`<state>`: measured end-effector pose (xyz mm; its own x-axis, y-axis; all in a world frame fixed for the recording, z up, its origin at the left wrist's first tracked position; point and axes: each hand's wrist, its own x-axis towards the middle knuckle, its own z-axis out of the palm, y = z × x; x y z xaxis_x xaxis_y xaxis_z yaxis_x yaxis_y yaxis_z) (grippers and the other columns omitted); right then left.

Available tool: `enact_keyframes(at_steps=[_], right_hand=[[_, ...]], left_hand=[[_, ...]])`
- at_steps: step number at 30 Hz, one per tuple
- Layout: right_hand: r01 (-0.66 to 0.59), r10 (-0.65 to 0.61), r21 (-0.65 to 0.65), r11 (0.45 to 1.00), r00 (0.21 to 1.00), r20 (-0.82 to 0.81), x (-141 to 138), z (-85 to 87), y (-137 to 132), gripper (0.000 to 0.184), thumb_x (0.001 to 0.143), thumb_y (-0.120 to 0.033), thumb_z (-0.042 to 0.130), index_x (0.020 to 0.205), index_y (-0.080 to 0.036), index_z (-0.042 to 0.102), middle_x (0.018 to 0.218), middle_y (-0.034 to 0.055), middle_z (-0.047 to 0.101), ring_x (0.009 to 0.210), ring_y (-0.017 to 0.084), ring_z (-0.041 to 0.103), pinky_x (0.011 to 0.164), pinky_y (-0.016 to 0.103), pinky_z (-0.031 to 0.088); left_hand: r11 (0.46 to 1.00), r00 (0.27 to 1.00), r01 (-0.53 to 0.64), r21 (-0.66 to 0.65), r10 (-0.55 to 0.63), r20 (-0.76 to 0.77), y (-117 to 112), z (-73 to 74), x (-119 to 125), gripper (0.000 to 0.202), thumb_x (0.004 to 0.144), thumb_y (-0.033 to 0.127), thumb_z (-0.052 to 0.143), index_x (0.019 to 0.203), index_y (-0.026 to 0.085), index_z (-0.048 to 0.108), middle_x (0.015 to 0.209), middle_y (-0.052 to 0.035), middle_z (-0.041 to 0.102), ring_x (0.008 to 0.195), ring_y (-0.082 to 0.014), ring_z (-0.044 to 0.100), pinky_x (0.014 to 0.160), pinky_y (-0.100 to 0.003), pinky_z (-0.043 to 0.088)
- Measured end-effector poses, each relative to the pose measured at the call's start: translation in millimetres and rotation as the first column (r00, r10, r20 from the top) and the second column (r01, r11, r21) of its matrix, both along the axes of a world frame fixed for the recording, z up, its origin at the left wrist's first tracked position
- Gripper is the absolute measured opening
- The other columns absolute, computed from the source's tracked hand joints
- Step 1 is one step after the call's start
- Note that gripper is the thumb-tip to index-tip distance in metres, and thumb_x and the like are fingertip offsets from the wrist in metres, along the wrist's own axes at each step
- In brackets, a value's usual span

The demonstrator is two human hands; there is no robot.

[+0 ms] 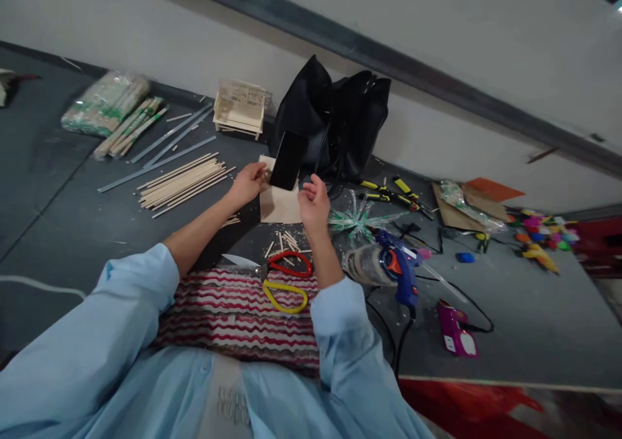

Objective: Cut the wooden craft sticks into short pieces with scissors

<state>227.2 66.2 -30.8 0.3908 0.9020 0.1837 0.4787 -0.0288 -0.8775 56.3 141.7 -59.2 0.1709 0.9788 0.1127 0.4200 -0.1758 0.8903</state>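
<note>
The left hand (247,185) meets the board (280,208), pinching or not I can't tell; the right hand (315,207), loosely open, flanks it opposite. Best steady it lightly, clear of the phone (289,160) between them.

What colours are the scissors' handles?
One red loop, one yellow loop; best seen in the head view.

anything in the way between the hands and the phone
Nothing visible: the left hand is just left of the phone, the right hand near its lower right corner. Only the flat board shows around the phone's lower part, blocking neither.
</note>
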Motion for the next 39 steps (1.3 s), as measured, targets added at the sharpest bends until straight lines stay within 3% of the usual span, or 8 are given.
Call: enact_keyframes(at_steps=[2, 4, 10, 15, 21, 33, 39], right_hand=[[0.056, -0.058, -0.015, 0.998, 0.991, -0.125, 8.2, -20.1, 28.1, 0.053, 0.07, -0.012, 0.056, 0.123, -0.018, 0.056, 0.098, 0.0044, 0.067, 0.076, 0.012, 0.061, 0.082, 0.031, 0.053], [0.03, -0.044, -0.062, 0.998, 0.968, -0.247, 12.6, -31.9, 43.5, 0.053, 0.07, -0.012, 0.054, 0.123, -0.019, 0.055, 0.093, 0.0016, 0.066, 0.074, 0.011, 0.06, 0.075, 0.029, 0.053], [-0.052, 0.005, -0.114, 0.992, 0.925, -0.38, 15.5, -34.9, 58.0, 0.061, 0.065, -0.01, 0.052, 0.125, -0.02, 0.055, 0.089, -0.0012, 0.063, 0.065, 0.009, 0.056, 0.062, 0.023, 0.049], [-0.065, 0.027, -0.093, 0.994, 0.931, -0.364, 16.4, -32.0, 60.6, 0.063, 0.062, -0.007, 0.051, 0.124, -0.019, 0.058, 0.087, -0.0015, 0.061, 0.068, 0.009, 0.054, 0.063, 0.023, 0.049], [-0.098, 0.066, -0.077, 0.992, 0.937, -0.344, 17.7, -35.1, 60.3, 0.064, 0.062, -0.009, 0.051, 0.124, -0.021, 0.059, 0.085, -0.0023, 0.062, 0.07, 0.011, 0.055, 0.067, 0.026, 0.05], [-0.142, 0.105, -0.107, 0.984, 0.95, -0.295, 18.3, -24.4, 58.0, 0.067, 0.058, -0.007, 0.048, 0.122, -0.023, 0.057, 0.074, -0.0064, 0.056, 0.062, 0.01, 0.051, 0.061, 0.024, 0.045], [-0.078, 0.06, -0.079, 0.994, 0.977, -0.206, 15.9, -29.4, 56.7, 0.064, 0.064, -0.006, 0.051, 0.125, -0.022, 0.053, 0.084, -0.0035, 0.06, 0.07, 0.011, 0.054, 0.072, 0.027, 0.049]], left_hand=[[1.0, 1.0, 0.016, 0.014, -0.016, -0.024, 2.3, -0.2, 4.7, 0.043, 0.083, 0.009, 0.047, 0.121, 0.009, 0.065, 0.121, -0.0151, 0.067, 0.106, -0.0196, 0.063, 0.098, -0.035, 0.048], [0.999, 0.998, 0.037, 0.039, -0.035, -0.047, 4.1, 0.4, 8.5, 0.042, 0.083, 0.009, 0.046, 0.119, 0.011, 0.066, 0.117, -0.0134, 0.069, 0.104, -0.0197, 0.063, 0.097, -0.034, 0.048], [0.989, 0.995, 0.068, 0.131, -0.057, -0.086, 7.5, 0.3, 11.8, 0.043, 0.08, 0.008, 0.045, 0.114, 0.015, 0.071, 0.1, -0.0077, 0.073, 0.094, -0.018, 0.064, 0.09, -0.029, 0.048], [0.99, 0.994, 0.068, 0.123, -0.057, -0.091, 8.9, -0.3, 11.9, 0.046, 0.077, 0.009, 0.048, 0.116, 0.016, 0.071, 0.085, -0.0038, 0.071, 0.073, -0.0142, 0.059, 0.075, -0.025, 0.048], [0.994, 0.993, 0.048, 0.102, -0.036, -0.111, 7.8, 1.3, 12.4, 0.049, 0.075, 0.009, 0.051, 0.119, 0.017, 0.07, 0.08, -0.002, 0.07, 0.066, -0.0131, 0.056, 0.07, -0.024, 0.046], [0.989, 0.994, 0.085, 0.12, -0.076, -0.078, 10.5, 0.0, 11.2, 0.05, 0.075, 0.006, 0.047, 0.118, 0.016, 0.071, 0.077, -0.0022, 0.07, 0.065, -0.0129, 0.057, 0.067, -0.024, 0.046], [0.998, 0.99, 0.041, 0.055, -0.032, -0.14, 8.1, 7.2, 13.1, 0.048, 0.078, 0.008, 0.049, 0.122, 0.015, 0.067, 0.088, -0.0051, 0.072, 0.077, -0.0155, 0.063, 0.077, -0.026, 0.049]])
